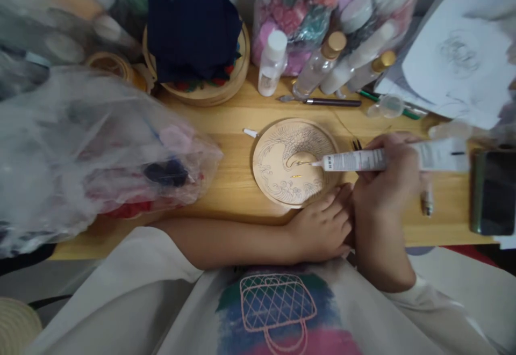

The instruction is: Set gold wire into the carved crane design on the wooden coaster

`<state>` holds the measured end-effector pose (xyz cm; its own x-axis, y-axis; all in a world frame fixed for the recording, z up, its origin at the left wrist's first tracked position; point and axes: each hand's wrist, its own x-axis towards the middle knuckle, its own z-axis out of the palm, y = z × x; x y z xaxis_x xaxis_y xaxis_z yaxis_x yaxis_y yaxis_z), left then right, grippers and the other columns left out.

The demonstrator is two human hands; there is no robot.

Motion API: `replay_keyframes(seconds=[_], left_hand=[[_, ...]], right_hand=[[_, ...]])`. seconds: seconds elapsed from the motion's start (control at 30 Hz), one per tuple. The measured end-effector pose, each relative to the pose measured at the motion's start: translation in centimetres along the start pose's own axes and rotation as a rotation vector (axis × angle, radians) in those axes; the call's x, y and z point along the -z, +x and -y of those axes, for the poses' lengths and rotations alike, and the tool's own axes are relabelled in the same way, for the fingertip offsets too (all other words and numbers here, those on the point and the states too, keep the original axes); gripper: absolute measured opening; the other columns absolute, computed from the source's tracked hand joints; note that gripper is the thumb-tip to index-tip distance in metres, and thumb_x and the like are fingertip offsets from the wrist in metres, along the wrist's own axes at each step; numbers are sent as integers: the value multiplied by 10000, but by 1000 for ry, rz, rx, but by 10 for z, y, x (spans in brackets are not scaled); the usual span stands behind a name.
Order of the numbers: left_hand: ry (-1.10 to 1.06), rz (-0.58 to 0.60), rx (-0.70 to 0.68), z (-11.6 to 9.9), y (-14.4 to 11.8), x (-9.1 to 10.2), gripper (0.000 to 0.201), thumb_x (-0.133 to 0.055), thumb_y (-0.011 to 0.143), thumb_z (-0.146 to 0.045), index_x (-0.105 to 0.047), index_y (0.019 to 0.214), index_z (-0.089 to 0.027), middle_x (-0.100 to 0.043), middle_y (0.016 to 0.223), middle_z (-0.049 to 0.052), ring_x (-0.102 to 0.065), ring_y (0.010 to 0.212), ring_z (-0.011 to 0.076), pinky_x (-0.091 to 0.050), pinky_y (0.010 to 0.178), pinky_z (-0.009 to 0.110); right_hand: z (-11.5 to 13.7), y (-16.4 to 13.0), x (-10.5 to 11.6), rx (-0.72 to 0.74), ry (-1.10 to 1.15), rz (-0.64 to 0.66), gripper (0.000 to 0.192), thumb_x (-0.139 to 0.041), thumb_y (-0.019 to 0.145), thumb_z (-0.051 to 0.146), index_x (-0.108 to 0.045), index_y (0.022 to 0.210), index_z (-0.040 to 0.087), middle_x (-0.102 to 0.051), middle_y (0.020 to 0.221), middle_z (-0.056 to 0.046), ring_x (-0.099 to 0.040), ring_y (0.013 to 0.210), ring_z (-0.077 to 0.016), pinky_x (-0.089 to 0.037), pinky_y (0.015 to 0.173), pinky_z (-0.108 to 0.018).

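My right hand (389, 169) is wrapped round a white glue-like tube (355, 161), which lies nearly level and points left. The tip of its nozzle is over the round wooden disc (266, 188), beside a thin gold line; whether it touches the surface I cannot tell. Dark line drawings of scales and waves cover the disc, and a short gold strip (295, 176) lies on it. By the disc's lower right rim my left hand (324, 226) rests with fingers stretched out, close to my right wrist. A small white cap (250, 132) sits left of the disc.
A cloudy plastic bag (105, 151) fills the left side. Behind stand dark blue cloth (193, 27) on round wooden hoops, several bottles (272, 65) and a dark-handled pen-like tool (332, 102). Drawn paper sheets (451, 70) and a phone (492, 192) are at the right.
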<state>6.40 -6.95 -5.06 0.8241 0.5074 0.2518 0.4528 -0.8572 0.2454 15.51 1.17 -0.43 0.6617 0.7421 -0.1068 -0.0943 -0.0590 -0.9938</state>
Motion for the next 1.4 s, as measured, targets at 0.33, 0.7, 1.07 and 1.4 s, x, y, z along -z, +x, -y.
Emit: replay_keyframes(seconds=[0.33, 0.7, 1.07, 1.4], left_hand=[[39, -148, -191, 2, -5, 42, 217, -502, 940, -199, -681, 836, -137, -709, 905, 79, -651, 869, 192, -482, 853, 357], [446, 49, 650, 125, -52, 96, 303, -454, 908, -96, -661, 1126, -134, -679, 1107, 135, -657, 930, 254, -536, 743, 355], [394, -32, 623, 122, -54, 72, 323, -410, 976, -260, -706, 1072, -176, -684, 962, 123, -633, 880, 251, -481, 716, 342], [110, -271, 557, 91, -48, 94, 198, -538, 959, -311, -678, 1019, -185, -727, 877, 59, -660, 764, 188, -507, 698, 310]], right_hand=[[7, 29, 12, -511, 301, 450, 269, -544, 774, 372, -514, 554, 219, -222, 316, 105, -137, 288, -59, -145, 301, -192], [7, 36, 22, -627, 609, 526, 369, -584, 836, 429, -591, 550, 196, -306, 290, 77, -231, 288, -60, -200, 323, -183], [12, 33, 19, -701, 687, 502, 465, -482, 905, 341, -594, 486, 174, -279, 261, 54, -243, 259, -56, -173, 300, -177], [5, 30, 20, -666, 640, 523, 415, -511, 899, 360, -604, 537, 180, -312, 279, 61, -237, 275, -54, -176, 324, -188]])
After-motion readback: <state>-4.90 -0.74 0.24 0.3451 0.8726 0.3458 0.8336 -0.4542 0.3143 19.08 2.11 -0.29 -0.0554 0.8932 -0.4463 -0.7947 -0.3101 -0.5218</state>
